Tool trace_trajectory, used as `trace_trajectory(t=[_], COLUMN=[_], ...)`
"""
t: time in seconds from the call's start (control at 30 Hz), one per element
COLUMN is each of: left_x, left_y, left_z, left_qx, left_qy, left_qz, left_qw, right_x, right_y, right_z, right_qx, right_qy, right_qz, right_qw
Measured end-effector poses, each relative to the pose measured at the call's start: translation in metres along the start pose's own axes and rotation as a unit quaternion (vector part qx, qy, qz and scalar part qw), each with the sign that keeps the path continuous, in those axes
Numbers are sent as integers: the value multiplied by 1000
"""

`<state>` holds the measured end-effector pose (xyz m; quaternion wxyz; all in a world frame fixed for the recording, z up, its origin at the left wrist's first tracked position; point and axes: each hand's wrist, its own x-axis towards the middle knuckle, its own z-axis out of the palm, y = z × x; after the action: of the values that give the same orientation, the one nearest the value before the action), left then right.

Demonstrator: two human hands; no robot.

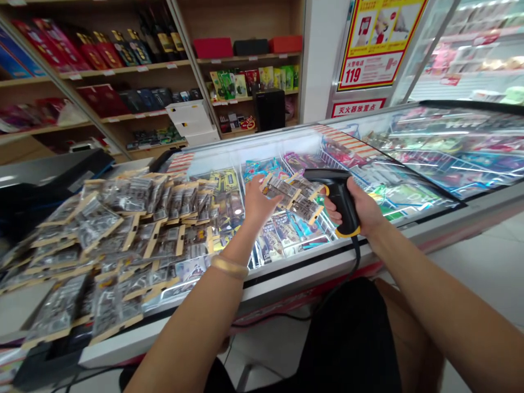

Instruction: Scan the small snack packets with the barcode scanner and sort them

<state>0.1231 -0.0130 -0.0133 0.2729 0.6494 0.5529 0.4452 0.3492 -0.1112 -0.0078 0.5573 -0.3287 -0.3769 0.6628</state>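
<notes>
My right hand (pixel 364 210) is wrapped round the handle of a black and yellow barcode scanner (pixel 343 199), whose cable hangs down over the freezer edge. My left hand (pixel 260 199) is closed at the edge of several small clear packets (pixel 292 194) with tan borders and printed labels. These packets lie between my two hands, just left of the scanner, above the glass top of a chest freezer. To my left, a large heap of similar packets (pixel 135 218) covers the freezer's end and the counter beside it.
The chest freezer (pixel 286 278) stretches across in front, with wrapped ice creams (pixel 278 237) under its glass. Behind it stand wooden shelves (pixel 245 57) with boxes and bottles. White boxes (pixel 192 120) are stacked at the freezer's back. A dark device (pixel 53 172) sits at left.
</notes>
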Motion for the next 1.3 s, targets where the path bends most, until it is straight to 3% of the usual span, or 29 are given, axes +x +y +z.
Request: trace_trajectory(t=[0.07,0.13,0.23,0.37,0.6,1.0,1.13,1.23,1.3], left_x=[4,7,12,13,12,6,0,0,2], left_y=[-3,-4,-2,1,1,8,23,31,29], left_z=[-2,-5,-12,-16,-15,-17,-50,-106,-154], left_qx=[-162,-304,-407,-437,-441,-439,-412,-372,-336], left_qy=[37,59,88,112,101,100,102,123,172], left_qz=[-53,-110,-143,-143,-121,-132,-95,-31,1], left_qw=[985,944,898,881,884,883,901,919,926], right_x=[-2,-4,-5,-5,-5,-7,-1,9,18], right_y=[0,0,-1,-1,1,1,-1,-1,1], right_z=[1,2,4,6,1,4,22,51,74], right_qx=[-3,-10,-28,-33,-40,-56,-67,-73,-67], right_qy=[-9,-26,-53,-57,-67,-61,-62,-94,-117], right_qz=[2,12,37,72,96,72,39,34,35], right_qw=[1000,1000,998,995,992,994,995,992,990])
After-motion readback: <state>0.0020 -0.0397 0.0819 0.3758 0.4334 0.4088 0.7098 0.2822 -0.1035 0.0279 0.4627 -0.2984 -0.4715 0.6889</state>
